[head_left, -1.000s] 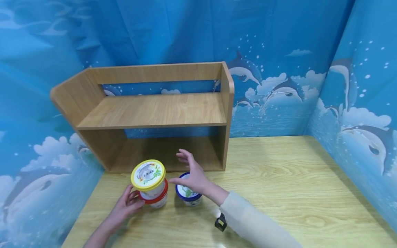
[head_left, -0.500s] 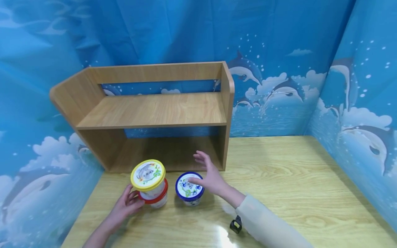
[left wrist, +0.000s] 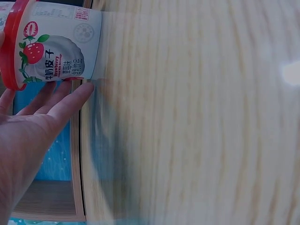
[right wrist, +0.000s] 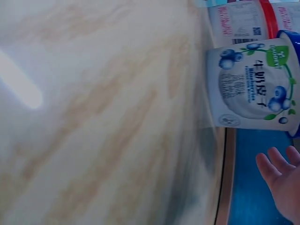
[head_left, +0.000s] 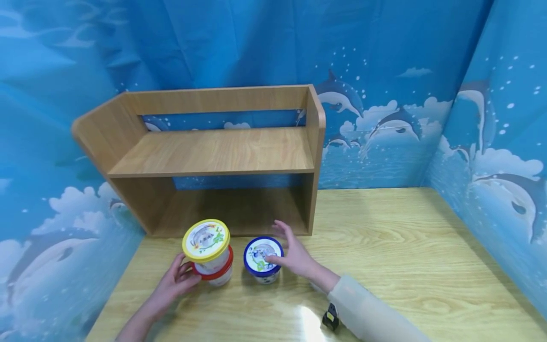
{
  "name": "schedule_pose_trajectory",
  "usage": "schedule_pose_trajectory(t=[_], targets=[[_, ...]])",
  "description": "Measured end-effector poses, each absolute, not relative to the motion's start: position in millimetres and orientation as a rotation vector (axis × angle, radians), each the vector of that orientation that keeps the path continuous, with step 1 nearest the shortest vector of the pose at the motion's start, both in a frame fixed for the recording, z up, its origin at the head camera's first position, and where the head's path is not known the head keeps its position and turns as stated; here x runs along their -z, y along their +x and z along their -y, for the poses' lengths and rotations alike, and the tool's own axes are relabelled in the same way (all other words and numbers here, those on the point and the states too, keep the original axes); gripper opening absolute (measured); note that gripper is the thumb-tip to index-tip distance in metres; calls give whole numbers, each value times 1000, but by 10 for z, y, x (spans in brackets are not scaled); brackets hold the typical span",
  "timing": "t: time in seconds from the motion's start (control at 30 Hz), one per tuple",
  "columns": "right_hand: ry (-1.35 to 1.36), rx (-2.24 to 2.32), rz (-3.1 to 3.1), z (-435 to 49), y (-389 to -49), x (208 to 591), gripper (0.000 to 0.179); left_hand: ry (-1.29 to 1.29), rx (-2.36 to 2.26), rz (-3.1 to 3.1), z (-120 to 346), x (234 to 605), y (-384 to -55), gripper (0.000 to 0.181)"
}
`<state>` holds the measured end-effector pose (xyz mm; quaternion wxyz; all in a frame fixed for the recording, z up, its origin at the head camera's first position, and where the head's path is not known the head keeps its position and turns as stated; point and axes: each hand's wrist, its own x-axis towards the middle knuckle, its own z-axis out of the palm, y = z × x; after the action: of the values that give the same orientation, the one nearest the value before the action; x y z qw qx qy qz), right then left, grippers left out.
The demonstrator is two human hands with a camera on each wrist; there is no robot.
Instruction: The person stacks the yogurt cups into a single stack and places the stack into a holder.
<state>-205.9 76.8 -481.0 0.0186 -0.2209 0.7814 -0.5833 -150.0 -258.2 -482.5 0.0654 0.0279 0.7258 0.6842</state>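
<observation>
On the table, a yellow-lidded cup [head_left: 206, 241] sits stacked on a red-lidded strawberry cup [head_left: 220, 276]. My left hand [head_left: 173, 283] holds the lower cup from its left side, thumb in front and fingers behind. In the left wrist view, that strawberry cup [left wrist: 61, 44] stands with fingertips against it. To the right of the stack is a blue-lidded blueberry cup [head_left: 263, 255], standing apart from it. My right hand [head_left: 297, 256] hovers at its right side with fingers spread, the thumb over the lid's edge. The right wrist view shows a gap between those fingers and the blueberry cup [right wrist: 253, 86].
A two-level wooden shelf [head_left: 209, 152] stands on the table directly behind the cups. The wood-grain table [head_left: 406, 256] extends to the right. Dolphin-printed blue curtains [head_left: 384, 118] enclose the back and sides. A small black object [head_left: 330, 317] is by the right sleeve.
My right hand has moved right, off the top of the blueberry cup, then slightly down beside it. The left hand and the stacked cups stay in place.
</observation>
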Motion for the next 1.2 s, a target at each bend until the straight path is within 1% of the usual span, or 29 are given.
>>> schedule_pose_trajectory(t=[0.33, 0.6, 0.9, 1.03, 1.2], targets=[[-685, 1752, -2431, -757, -2062, 4905, 97, 92, -2068, -2197, 2576, 4831, -1513, 58], [-687, 1761, -2411, -763, -2041, 4977, 93, 78, -2065, -2194, 2581, 4854, -1515, 59], [-700, 1671, -2427, -774, -1968, 4972, 103, 24, -2033, -2203, 2585, 4836, -1525, 62], [-728, 1667, -2416, -775, -1957, 4982, 104, 21, -2016, -2197, 2593, 4825, -1523, 64], [-747, 1672, -2406, -771, -1960, 4996, 105, 26, -2006, -2197, 2594, 4823, -1518, 60]])
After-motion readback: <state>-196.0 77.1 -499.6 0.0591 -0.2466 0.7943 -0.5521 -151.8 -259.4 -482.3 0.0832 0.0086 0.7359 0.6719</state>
